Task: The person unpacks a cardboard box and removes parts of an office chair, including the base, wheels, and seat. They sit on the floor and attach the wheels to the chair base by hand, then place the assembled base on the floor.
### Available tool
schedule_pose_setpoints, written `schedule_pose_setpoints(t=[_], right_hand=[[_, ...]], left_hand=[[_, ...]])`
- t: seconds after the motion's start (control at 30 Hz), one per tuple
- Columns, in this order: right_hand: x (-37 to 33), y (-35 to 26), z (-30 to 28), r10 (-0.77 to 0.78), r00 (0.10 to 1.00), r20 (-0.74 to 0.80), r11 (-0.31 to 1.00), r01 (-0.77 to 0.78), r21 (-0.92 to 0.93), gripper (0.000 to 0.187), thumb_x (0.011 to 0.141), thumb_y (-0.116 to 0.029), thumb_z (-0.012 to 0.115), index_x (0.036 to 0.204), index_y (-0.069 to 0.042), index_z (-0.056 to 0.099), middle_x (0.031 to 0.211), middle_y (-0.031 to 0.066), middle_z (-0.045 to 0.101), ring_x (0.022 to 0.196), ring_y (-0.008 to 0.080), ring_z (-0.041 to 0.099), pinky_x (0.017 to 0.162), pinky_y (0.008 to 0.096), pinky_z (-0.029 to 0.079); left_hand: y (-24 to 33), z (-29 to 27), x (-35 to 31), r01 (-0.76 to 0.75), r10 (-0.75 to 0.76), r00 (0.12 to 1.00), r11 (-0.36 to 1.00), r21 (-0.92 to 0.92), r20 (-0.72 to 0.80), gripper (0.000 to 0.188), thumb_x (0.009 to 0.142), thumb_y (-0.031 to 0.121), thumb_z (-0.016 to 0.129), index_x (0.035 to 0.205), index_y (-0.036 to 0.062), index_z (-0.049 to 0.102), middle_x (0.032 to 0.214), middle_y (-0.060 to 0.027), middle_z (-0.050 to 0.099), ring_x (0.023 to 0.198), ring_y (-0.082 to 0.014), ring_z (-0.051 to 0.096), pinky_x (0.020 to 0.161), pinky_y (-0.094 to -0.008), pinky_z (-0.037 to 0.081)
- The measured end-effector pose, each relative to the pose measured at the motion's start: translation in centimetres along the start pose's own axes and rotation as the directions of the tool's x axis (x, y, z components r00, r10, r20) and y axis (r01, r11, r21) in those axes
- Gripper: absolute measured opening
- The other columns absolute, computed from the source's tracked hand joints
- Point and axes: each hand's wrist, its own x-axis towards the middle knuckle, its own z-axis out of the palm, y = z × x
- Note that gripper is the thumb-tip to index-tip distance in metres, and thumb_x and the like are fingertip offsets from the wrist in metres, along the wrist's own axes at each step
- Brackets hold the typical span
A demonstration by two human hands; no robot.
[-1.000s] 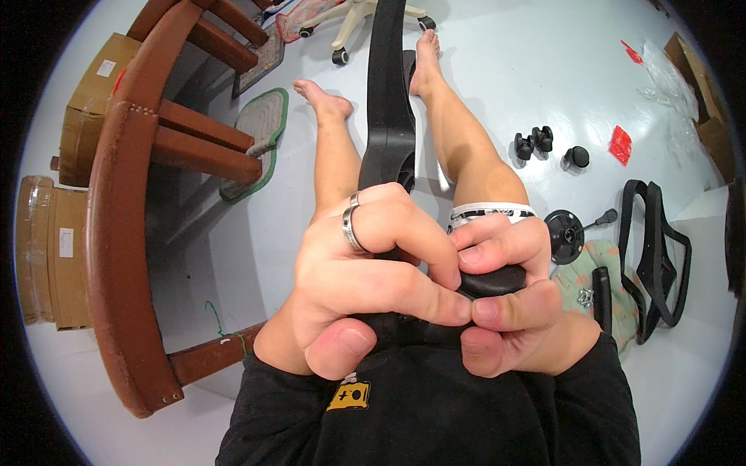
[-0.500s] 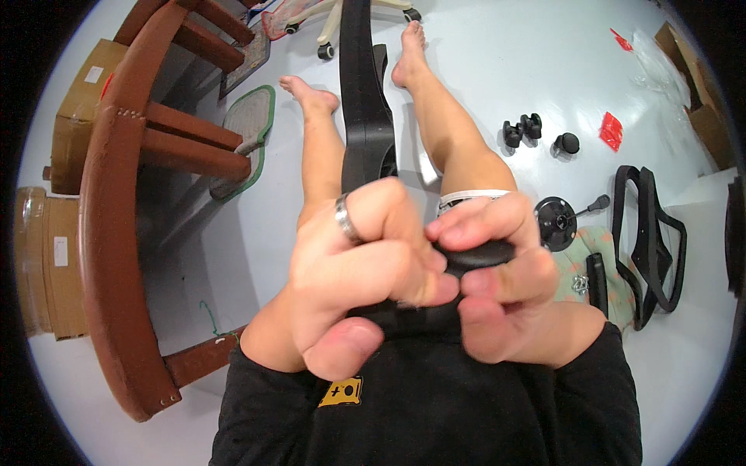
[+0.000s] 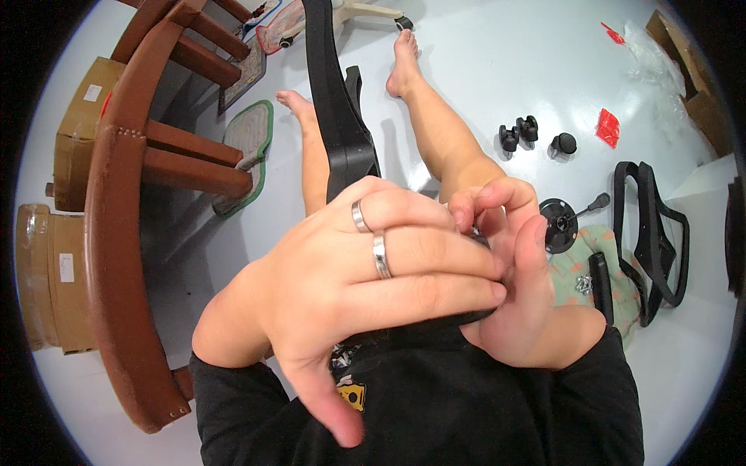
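Observation:
A long black chair part (image 3: 338, 132) rises from my lap and runs away between my bare legs (image 3: 443, 132). My left hand (image 3: 365, 272), with two silver rings, lies across its near end, fingers stretched over it and thumb pointing down. My right hand (image 3: 521, 311) is curled against the same end from the right. Its fingertips press together at the top edge, next to my left fingertips. The near end of the part is hidden under both hands.
A brown wooden chair (image 3: 116, 233) lies on its side at the left, with cardboard boxes (image 3: 78, 132) behind it. To the right on the white floor are black castors (image 3: 519, 133), a red packet (image 3: 608, 126), a round black plate with a lever (image 3: 561, 221), a black armrest frame (image 3: 649, 233) and a green cloth with screws (image 3: 583, 272).
Both hands have come up closer to the camera with the black part. My left fingers have straightened over its end, and my right fingertips have moved up to its top edge.

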Motion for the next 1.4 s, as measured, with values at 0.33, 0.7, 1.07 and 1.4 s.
schedule_pose_setpoints(t=[0.33, 0.7, 1.07, 1.4], right_hand=[[-0.4, -0.5, 0.6, 0.068, 0.997, -0.023, 0.997, -0.067, 0.049, 0.048, 0.092, -0.053, 0.025, 0.114, -0.011, 0.034, 0.096, 0.0088, 0.043, 0.089, 0.0155, 0.043, 0.085, 0.0302, 0.036], [0.6, -0.6, 0.7, 0.160, 0.985, -0.066, 0.985, -0.155, 0.076, 0.056, 0.088, -0.059, 0.029, 0.118, -0.011, 0.033, 0.096, 0.0078, 0.045, 0.086, 0.0124, 0.045, 0.078, 0.0259, 0.040], [-0.1, -1.2, 0.7, 0.120, 0.991, -0.062, 0.991, -0.124, -0.055, 0.069, 0.086, -0.063, 0.028, 0.123, -0.006, 0.031, 0.101, 0.0097, 0.045, 0.084, 0.0132, 0.046, 0.079, 0.0247, 0.039], [-0.5, 1.8, 0.5, -0.414, 0.910, 0.035, 0.821, 0.390, -0.417, 0.062, 0.092, -0.047, 0.026, 0.119, 0.009, 0.029, 0.089, 0.0157, 0.052, 0.070, 0.0188, 0.052, 0.063, 0.0286, 0.045]], left_hand=[[0.6, 0.2, 0.6, -0.052, 0.053, 0.998, 0.998, -0.029, 0.023, 0.066, 0.077, 0.069, 0.037, 0.098, 0.0124, 0.064, 0.102, -0.0224, 0.060, 0.100, -0.0363, 0.055, 0.085, -0.0411, 0.040], [-1.1, 1.9, 0.9, -0.274, 0.272, 0.953, 0.962, -0.003, -0.132, 0.039, 0.085, 0.058, 0.037, 0.112, 0.0352, 0.054, 0.095, -0.0270, 0.060, 0.092, -0.0382, 0.058, 0.086, -0.0449, 0.040], [-0.9, 3.3, 0.9, -0.214, 0.196, 0.946, 0.976, -0.043, -0.257, 0.048, 0.081, 0.051, 0.054, 0.106, 0.0102, 0.049, 0.078, -0.0250, 0.062, 0.074, -0.0347, 0.059, 0.073, -0.0440, 0.045], [0.5, 3.7, -0.4, -0.119, 0.129, 0.958, 0.991, 0.052, -0.257, 0.029, 0.085, 0.033, 0.056, 0.090, 0.0084, 0.042, 0.074, -0.0204, 0.063, 0.073, -0.0345, 0.061, 0.076, -0.0462, 0.045]])
